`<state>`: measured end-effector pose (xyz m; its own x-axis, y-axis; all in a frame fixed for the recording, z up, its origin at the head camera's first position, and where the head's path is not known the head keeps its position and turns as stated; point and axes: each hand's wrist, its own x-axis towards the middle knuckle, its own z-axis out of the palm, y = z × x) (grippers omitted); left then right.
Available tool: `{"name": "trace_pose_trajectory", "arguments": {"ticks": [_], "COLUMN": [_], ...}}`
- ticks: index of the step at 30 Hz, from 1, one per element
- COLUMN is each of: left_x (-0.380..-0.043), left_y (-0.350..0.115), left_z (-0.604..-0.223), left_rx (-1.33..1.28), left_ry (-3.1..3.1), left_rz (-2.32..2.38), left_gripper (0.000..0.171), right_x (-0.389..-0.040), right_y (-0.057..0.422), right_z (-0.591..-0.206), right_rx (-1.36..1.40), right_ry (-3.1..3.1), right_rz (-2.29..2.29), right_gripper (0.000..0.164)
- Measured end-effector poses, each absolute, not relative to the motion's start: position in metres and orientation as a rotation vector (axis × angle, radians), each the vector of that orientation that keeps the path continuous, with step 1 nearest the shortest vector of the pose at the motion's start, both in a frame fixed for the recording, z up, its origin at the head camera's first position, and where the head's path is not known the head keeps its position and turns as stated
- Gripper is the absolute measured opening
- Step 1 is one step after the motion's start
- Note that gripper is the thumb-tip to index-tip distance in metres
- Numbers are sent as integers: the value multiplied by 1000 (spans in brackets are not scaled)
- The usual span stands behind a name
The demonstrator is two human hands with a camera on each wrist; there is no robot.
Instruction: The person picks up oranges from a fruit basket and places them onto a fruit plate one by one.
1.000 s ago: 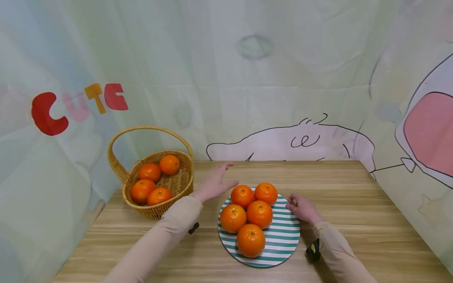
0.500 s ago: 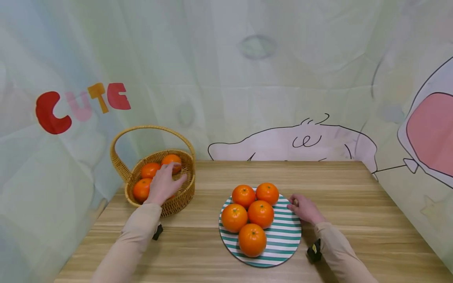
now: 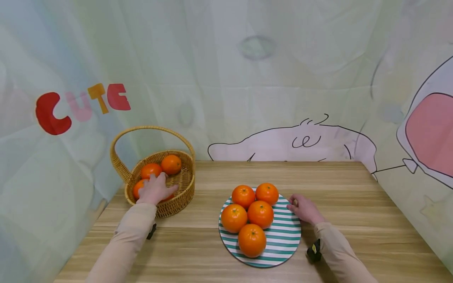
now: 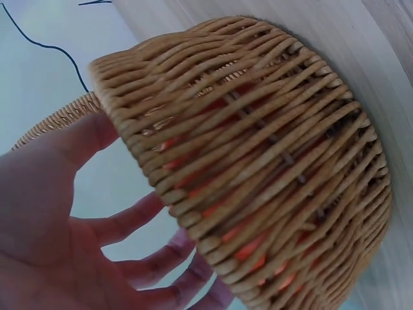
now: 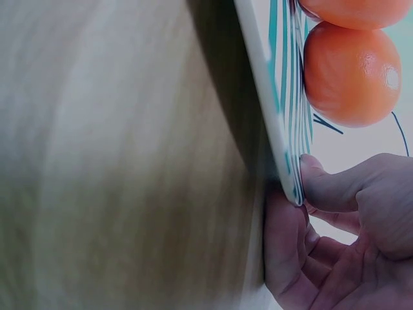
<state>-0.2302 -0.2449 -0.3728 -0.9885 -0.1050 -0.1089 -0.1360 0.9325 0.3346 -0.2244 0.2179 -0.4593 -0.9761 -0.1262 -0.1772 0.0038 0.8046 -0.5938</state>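
Observation:
My left hand (image 3: 155,190) is inside the wicker basket (image 3: 184,199), fingers spread over the front orange (image 3: 168,197), most of which it hides. In the left wrist view, the thumb and fingers (image 4: 139,216) reach past the basket's rim, and orange colour shows through the weave. Other oranges in the basket sit beyond the hand, one (image 3: 171,164) at the back. My right hand (image 3: 306,209) pinches the edge of a round green-and-white striped plate (image 3: 283,236), its thumb (image 5: 335,187) on top and a finger underneath. Several oranges (image 3: 260,214) lie on the plate's left half.
The basket's tall arched handle (image 3: 152,127) rises over its far side. Both basket and plate stand on a wooden table (image 3: 205,247). A printed curtain (image 3: 226,78) hangs behind the table and along its sides.
My left hand has moved left from beside the plate's oranges to the basket, then lower onto its front orange. The right hand stays at the plate's edge.

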Motion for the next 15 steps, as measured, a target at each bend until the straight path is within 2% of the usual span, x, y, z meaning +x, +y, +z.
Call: {"name": "trace_pose_trajectory", "arguments": {"ticks": [15], "left_x": [-230], "left_y": [-249], "left_z": [-376], "left_rx": [-198], "left_ry": [2940], "left_rz": [510], "left_gripper": [77], "right_x": [-223], "right_y": [218], "right_z": [-459], "right_rx": [-112], "right_ry": [2804], "right_rz": [-920], "right_gripper": [12]}}
